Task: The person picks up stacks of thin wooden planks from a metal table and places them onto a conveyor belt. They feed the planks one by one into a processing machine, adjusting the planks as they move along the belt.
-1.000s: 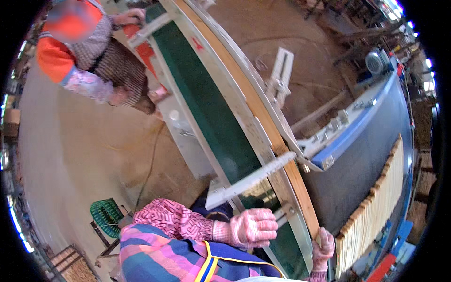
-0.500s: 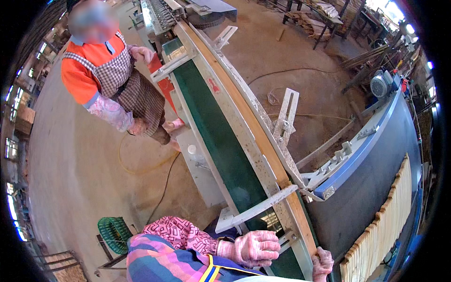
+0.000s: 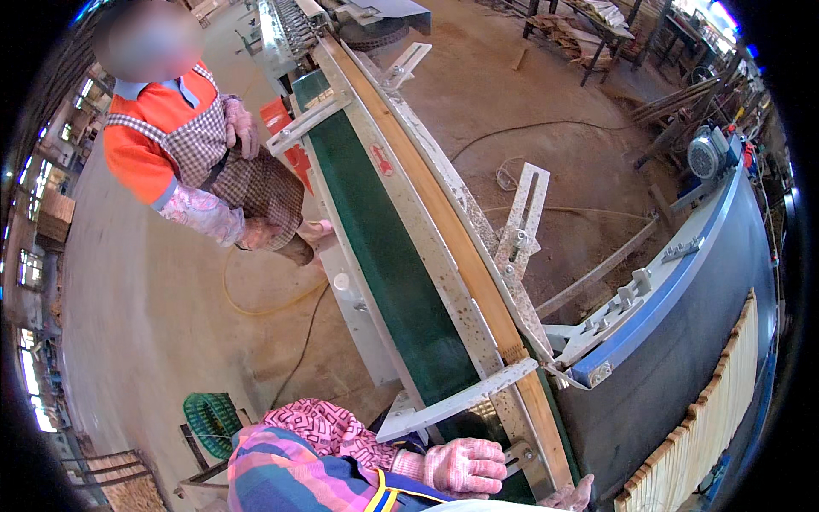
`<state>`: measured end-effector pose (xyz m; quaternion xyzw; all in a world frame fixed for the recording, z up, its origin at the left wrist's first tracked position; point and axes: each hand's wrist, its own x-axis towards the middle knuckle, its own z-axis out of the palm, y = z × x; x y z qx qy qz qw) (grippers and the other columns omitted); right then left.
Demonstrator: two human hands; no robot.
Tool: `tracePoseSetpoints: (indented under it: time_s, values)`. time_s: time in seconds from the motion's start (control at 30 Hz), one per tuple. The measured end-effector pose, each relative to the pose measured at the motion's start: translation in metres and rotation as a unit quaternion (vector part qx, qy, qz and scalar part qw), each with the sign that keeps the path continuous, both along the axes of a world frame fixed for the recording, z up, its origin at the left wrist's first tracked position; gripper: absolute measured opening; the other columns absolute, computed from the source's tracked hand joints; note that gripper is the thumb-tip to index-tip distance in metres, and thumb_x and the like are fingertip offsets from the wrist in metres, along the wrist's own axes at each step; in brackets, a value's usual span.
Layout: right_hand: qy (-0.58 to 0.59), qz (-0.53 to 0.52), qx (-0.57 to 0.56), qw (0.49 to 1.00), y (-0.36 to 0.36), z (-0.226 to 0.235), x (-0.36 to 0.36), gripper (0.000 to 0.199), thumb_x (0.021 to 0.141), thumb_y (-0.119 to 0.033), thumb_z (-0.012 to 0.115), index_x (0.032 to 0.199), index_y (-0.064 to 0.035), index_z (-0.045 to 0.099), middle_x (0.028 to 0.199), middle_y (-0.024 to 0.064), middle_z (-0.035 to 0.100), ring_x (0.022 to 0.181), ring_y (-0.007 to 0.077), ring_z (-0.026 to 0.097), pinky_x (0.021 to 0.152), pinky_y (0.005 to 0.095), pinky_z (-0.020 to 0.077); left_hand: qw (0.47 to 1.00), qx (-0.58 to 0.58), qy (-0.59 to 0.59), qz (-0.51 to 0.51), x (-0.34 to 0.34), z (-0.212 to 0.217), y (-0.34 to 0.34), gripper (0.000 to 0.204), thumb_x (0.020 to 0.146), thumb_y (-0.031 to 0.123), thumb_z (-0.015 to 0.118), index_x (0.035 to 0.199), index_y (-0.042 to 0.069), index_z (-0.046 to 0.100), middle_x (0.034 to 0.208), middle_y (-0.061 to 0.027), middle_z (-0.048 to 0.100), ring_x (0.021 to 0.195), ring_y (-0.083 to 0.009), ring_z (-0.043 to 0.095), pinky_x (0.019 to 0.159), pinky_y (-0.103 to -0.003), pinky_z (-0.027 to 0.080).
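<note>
My left hand point(image 3: 467, 468), in a pink-and-white knit glove, is over the green conveyor belt point(image 3: 388, 282) near the bottom. Its fingers are curled in, and nothing shows in them. At the lower edge my right hand point(image 3: 570, 497), also gloved, is partly cut off beside the near end of a long wooden strip point(image 3: 478, 286). Its visible fingers stretch out to the right. The strip lies in the channel between the metal rails point(image 3: 431, 256) along the belt. A pale metal crossbar point(image 3: 469, 397) spans the belt just ahead of my left hand.
A row of light wooden strips point(image 3: 704, 418) lies on a dark, blue-edged conveyor point(image 3: 648, 375) at right. Slotted metal brackets point(image 3: 522, 222) stick out from the rail. A co-worker in an orange shirt and checked apron point(image 3: 200, 145) stands far left. A green basket point(image 3: 212, 422) is at lower left.
My right hand has dropped lower, and its fingers have straightened from a curl at the strip's end. The co-worker's hand has drawn back from the machine toward the apron.
</note>
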<state>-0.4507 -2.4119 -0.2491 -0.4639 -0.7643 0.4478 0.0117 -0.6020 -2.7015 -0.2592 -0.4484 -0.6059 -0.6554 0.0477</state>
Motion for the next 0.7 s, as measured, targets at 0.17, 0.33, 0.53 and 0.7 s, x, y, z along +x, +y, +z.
tracePoseSetpoints:
  time_s: [0.17, 0.33, 0.53, 0.7]
  values:
    - [0.023, -0.088, -0.051, 0.995, -0.009, -0.002, 0.006, 0.034, 0.091, -0.047, 0.061, 0.081, -0.0143, 0.057, 0.066, 0.0004, 0.046, 0.056, 0.013, 0.042, 0.05, 0.028, 0.0351, 1.0, -0.024, -0.018, 0.001, 0.011, 0.002, 0.004, 0.019, 0.088, 0.022, 0.068, 0.098, 0.006, 0.068, 0.106, -0.0139, 0.066, 0.102, -0.0346, 0.064, 0.093, -0.05, 0.053]
    - [0.057, -0.15, -0.072, 0.984, -0.009, -0.014, 0.026, 0.048, 0.096, -0.056, 0.058, 0.072, -0.0153, 0.054, 0.058, -0.0029, 0.04, 0.048, 0.0087, 0.036, 0.042, 0.0247, 0.0307, 0.999, -0.032, -0.011, -0.015, 0.025, 0.007, 0.011, 0.02, 0.087, 0.022, 0.07, 0.098, 0.005, 0.068, 0.104, -0.0139, 0.067, 0.1, -0.034, 0.065, 0.093, -0.049, 0.054]
    - [0.011, -0.021, 0.038, 0.999, 0.016, -0.054, 0.051, 0.047, 0.098, -0.057, 0.052, 0.079, -0.0138, 0.053, 0.057, 0.0013, 0.047, 0.045, 0.0128, 0.041, 0.042, 0.0289, 0.0346, 0.998, -0.053, 0.011, -0.027, 0.046, -0.002, 0.016, 0.02, 0.086, 0.021, 0.071, 0.098, 0.005, 0.069, 0.105, -0.0138, 0.067, 0.1, -0.0341, 0.066, 0.093, -0.048, 0.054]
    - [0.044, 0.083, 0.248, 0.964, -0.022, -0.011, 0.013, 0.042, 0.102, -0.047, 0.052, 0.102, -0.0056, 0.061, 0.063, 0.0066, 0.055, 0.051, 0.0179, 0.049, 0.048, 0.0335, 0.0452, 0.998, -0.029, 0.025, -0.056, 0.043, -0.013, 0.018, 0.02, 0.087, 0.017, 0.069, 0.103, 0.004, 0.066, 0.106, -0.0143, 0.066, 0.101, -0.035, 0.065, 0.091, -0.047, 0.055]
